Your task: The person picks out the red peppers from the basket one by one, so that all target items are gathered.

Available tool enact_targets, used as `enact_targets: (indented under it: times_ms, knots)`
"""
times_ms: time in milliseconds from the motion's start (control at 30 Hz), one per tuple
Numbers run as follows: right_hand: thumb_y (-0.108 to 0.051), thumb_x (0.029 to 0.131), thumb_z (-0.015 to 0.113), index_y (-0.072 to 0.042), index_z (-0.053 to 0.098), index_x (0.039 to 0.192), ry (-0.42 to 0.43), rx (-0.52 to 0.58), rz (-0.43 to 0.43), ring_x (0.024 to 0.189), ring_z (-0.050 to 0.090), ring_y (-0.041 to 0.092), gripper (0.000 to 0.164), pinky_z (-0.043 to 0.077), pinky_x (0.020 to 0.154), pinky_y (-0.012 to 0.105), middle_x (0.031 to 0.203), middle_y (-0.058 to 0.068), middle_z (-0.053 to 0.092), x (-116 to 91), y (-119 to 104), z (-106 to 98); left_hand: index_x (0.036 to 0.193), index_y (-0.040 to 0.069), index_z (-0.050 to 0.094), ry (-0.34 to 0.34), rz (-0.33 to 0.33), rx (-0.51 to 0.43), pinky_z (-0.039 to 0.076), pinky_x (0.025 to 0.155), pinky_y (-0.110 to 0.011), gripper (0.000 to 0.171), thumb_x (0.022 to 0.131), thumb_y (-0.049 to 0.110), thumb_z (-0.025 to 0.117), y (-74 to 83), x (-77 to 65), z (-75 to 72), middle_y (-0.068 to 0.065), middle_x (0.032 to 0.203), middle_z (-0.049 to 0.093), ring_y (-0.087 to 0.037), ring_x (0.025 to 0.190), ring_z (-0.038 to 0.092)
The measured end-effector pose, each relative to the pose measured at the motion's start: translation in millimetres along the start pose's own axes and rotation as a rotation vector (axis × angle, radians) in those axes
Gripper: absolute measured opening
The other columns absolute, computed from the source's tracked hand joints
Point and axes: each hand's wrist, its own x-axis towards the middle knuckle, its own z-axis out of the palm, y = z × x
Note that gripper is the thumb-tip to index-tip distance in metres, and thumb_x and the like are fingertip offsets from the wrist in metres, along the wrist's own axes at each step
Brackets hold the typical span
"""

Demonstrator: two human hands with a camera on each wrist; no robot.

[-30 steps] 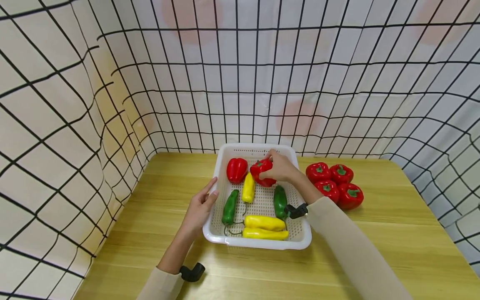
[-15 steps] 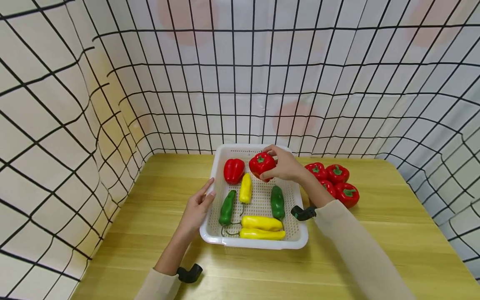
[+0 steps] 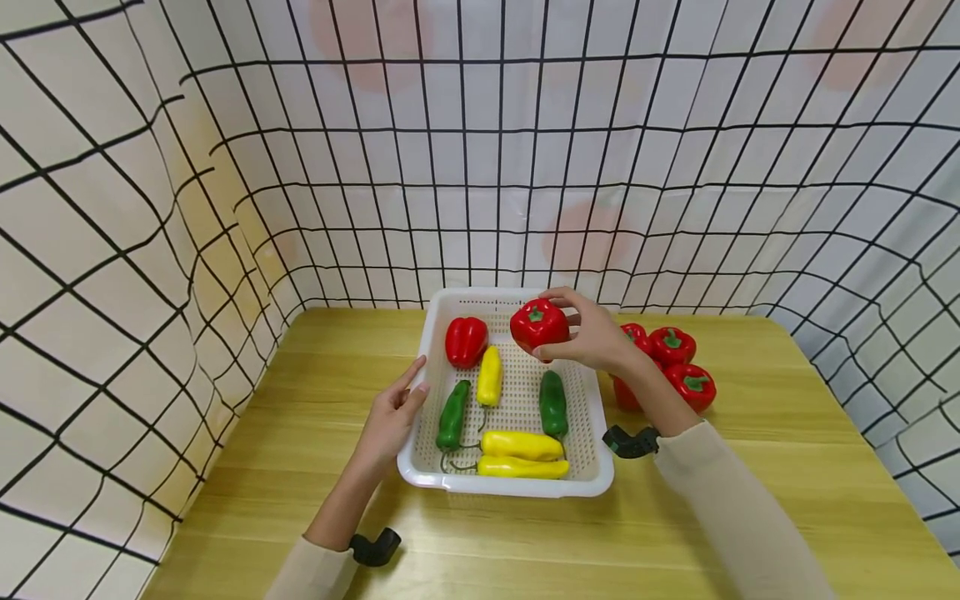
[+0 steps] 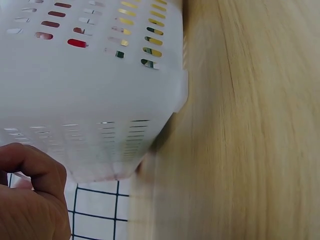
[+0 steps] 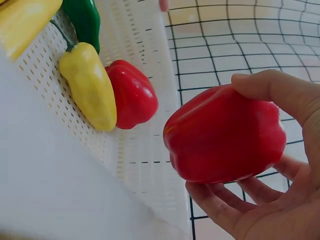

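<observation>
My right hand (image 3: 592,333) grips a red bell pepper (image 3: 537,327) above the back right of the white plastic basket (image 3: 417,417). In the right wrist view, thumb and fingers lie on opposite sides of the held bell pepper (image 5: 225,137), apart from the basket wall. My left hand (image 3: 392,417) holds the basket's left rim; its curled fingers show low in the left wrist view. Inside the basket lie another red bell pepper (image 3: 466,342), a yellow pepper (image 3: 490,377), two green peppers, left (image 3: 453,417) and right (image 3: 552,404), and two yellow peppers at the front (image 3: 521,457).
Several red bell peppers (image 3: 692,383) stand grouped on the wooden table (image 3: 765,467), right of the basket and partly behind my right forearm. White walls with a black grid (image 3: 487,167) enclose the table at the back and sides.
My right hand has lifted the red bell pepper from inside the basket and moved it slightly right, its stem now facing upward. The left hand stays at the rim.
</observation>
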Motion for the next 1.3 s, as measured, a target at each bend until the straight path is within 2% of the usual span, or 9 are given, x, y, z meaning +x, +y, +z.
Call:
enact_targets:
  times_ms: [267, 500, 700, 800, 1000, 1100, 1300]
  knots:
    - [-0.022, 0.076, 0.092, -0.023, 0.042, 0.152, 0.031, 0.058, -0.028, 0.135, 0.049, 0.04, 0.091, 0.059, 0.098, 0.052, 0.155, 0.011, 0.045, -19, 12, -13, 0.154, 0.038, 0.047, -0.007, -0.009, 0.001, 0.064, 0.084, -0.049, 0.051, 0.106, 0.029, 0.059, -0.7, 0.3, -0.8, -0.03, 0.117, 0.063, -0.039, 0.106, 0.069]
    - [-0.025, 0.079, 0.09, -0.019, 0.041, 0.153, 0.082, 0.049, -0.038, 0.135, 0.048, 0.041, 0.089, 0.058, 0.098, 0.054, 0.154, 0.013, 0.045, -40, 23, -21, 0.154, 0.038, 0.047, -0.005, -0.012, 0.007, 0.064, 0.083, -0.049, 0.05, 0.106, 0.029, 0.059, 0.6, 0.4, -1.9, -0.03, 0.12, 0.064, -0.039, 0.107, 0.07]
    - [-0.03, 0.08, 0.09, -0.021, 0.039, 0.154, 0.116, 0.035, -0.026, 0.139, 0.045, 0.039, 0.09, 0.054, 0.104, 0.054, 0.155, 0.01, 0.045, -60, 27, -27, 0.155, 0.037, 0.046, -0.01, -0.008, -0.002, 0.064, 0.083, -0.049, 0.051, 0.107, 0.028, 0.058, 0.5, 1.5, -1.6, -0.031, 0.117, 0.064, -0.039, 0.106, 0.07]
    - [-0.029, 0.081, 0.089, -0.019, 0.038, 0.155, 0.13, 0.026, -0.018, 0.139, 0.047, 0.039, 0.09, 0.055, 0.104, 0.048, 0.155, 0.011, 0.045, -70, 30, -30, 0.155, 0.038, 0.046, -0.008, -0.011, -0.008, 0.064, 0.084, -0.05, 0.051, 0.107, 0.028, 0.058, 0.7, 1.5, -1.1, -0.031, 0.114, 0.063, -0.039, 0.105, 0.071]
    - [-0.023, 0.082, 0.089, -0.015, 0.039, 0.154, 0.169, 0.03, -0.022, 0.138, 0.046, 0.039, 0.088, 0.056, 0.096, 0.021, 0.153, 0.012, 0.044, -89, 39, -35, 0.155, 0.038, 0.046, -0.013, -0.011, -0.011, 0.064, 0.085, -0.051, 0.051, 0.106, 0.027, 0.059, 1.7, 0.6, -0.1, -0.031, 0.117, 0.063, -0.039, 0.107, 0.07]
    - [-0.021, 0.082, 0.088, -0.016, 0.039, 0.153, 0.196, 0.033, -0.027, 0.137, 0.045, 0.041, 0.087, 0.053, 0.092, 0.012, 0.152, 0.013, 0.043, -99, 42, -37, 0.154, 0.038, 0.047, -0.016, -0.012, -0.013, 0.064, 0.085, -0.051, 0.05, 0.106, 0.028, 0.059, 1.8, 0.7, 0.2, -0.031, 0.12, 0.063, -0.039, 0.108, 0.069]
    - [-0.019, 0.083, 0.087, -0.015, 0.039, 0.153, 0.216, 0.033, -0.022, 0.137, 0.045, 0.041, 0.084, 0.052, 0.089, 0.01, 0.154, 0.014, 0.041, -120, 53, -43, 0.154, 0.039, 0.047, -0.008, -0.015, -0.004, 0.064, 0.085, -0.05, 0.051, 0.106, 0.03, 0.059, 1.3, 0.2, 0.3, -0.03, 0.121, 0.063, -0.038, 0.109, 0.069]
